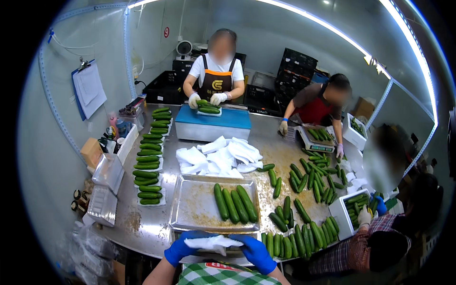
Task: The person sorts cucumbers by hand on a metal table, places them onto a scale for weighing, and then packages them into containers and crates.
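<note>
— What were the person's two hands doing at the near edge of the counter?

— Both wore blue gloves. The left hand and the right hand held a white foam sheet between them, each gripping one end. The fingers of both hands were curled closed on the sheet, the left on its left end, the right on its right end.

— And where was the sheet?

— Low in the view, just in front of the person's checked apron, at the near rim of a shallow metal tray.

— What lay in the tray?

— Four cucumbers, side by side toward its right half, dark green and slightly slanted. The left half was bare metal with wet smears.

— Anything else close by?

— A heap of white foam sheets sat beyond the tray, and loose cucumbers lay to the right of it, a row of them lined up along the near edge. On the left ran a column of packed cucumber trays.

— Other people?

— Three. One in a black apron stood at the far side, white-gloved hands on a small pack of cucumbers atop a blue box. Another bent over a scale, and a third sat at right beside a white box.
</note>
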Demonstrator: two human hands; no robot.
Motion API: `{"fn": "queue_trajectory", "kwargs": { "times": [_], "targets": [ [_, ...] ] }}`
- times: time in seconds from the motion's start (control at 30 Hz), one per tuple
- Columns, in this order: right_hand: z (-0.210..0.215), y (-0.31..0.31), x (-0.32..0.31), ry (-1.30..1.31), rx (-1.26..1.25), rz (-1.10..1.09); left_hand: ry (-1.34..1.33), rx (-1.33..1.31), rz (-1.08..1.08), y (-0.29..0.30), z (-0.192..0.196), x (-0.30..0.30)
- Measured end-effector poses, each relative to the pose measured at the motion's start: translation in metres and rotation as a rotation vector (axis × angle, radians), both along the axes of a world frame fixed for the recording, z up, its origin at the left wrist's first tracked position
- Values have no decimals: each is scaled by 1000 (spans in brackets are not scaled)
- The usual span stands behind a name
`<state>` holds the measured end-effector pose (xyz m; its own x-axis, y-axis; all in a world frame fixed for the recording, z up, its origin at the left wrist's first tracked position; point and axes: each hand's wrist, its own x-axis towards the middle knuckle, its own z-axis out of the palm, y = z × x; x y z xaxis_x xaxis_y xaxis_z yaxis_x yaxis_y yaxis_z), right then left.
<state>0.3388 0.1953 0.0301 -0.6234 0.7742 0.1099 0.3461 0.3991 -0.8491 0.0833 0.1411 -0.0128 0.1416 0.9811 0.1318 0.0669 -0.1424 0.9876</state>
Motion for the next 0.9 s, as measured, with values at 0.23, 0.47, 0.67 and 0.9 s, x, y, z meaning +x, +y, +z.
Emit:
{"fn": "queue_trajectory", "kwargs": {
  "times": [0.23,0.47,0.67,0.9],
  "targets": [
    [-3,-8,58,63,68,-453,-328,-282,452,45,36,-25],
    [-5,-27,39,75,24,-398,-719,-203,205,202,44,-54],
    [-1,-33,21,111,-79,-342,-720,-262,37,138,43,9],
    [7,-37,4,203,-417,-246,-460,-275,-493,43,45,26]
  ]
}}
